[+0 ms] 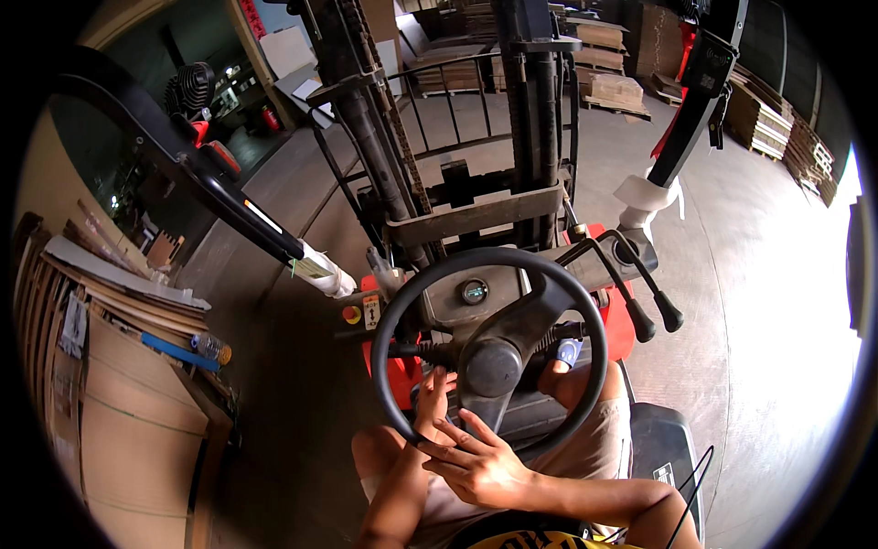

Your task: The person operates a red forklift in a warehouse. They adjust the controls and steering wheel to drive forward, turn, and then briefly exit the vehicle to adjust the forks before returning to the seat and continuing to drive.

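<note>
A black steering wheel (596, 316) with a dark round hub (494, 368) is in front of me on a forklift. My right hand (485, 468) reaches across to its lower left rim. The fingers there are stretched and spread, lying over or just above the rim, not wrapped round it. My left hand (433, 401) shows inside the ring, near the steering column, below a black stalk lever (402, 349). Its fingers point upward, partly apart, and I see nothing held in them. Behind the wheel sits a small round gauge (474, 292).
Two black-knobbed levers (644, 322) rise to the right of the wheel. A red stop button (351, 314) sits at the left. Ahead stands the mast (536, 119) with a load guard. Stacked cardboard (137, 412) lies at left; pallets of board (615, 90) stand far back.
</note>
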A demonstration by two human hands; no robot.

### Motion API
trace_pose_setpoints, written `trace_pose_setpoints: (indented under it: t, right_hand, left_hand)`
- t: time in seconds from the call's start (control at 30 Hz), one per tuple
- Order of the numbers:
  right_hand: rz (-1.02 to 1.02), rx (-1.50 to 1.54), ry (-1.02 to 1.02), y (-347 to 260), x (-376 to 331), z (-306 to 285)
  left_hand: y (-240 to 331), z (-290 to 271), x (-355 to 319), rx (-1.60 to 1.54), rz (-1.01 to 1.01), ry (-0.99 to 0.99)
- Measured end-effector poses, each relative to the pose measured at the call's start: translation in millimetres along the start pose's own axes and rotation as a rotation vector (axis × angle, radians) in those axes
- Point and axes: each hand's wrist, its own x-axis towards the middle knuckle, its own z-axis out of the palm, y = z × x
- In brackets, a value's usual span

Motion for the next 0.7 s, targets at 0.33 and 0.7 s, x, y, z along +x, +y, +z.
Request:
trace_pose_setpoints:
  t: [0.33,0.7]
  right_hand:
    - [0.122,-0.105,-0.050,8.6,12.3,-30.0]
    - [0.264,-0.516,0.155,32.1,-7.1,-81.0]
  left_hand:
    - [0.2,-31.3,32.3,-0.114,0.175,-0.092]
    - [8.7,-23.5,19.4,-0.187,0.180,-0.107]
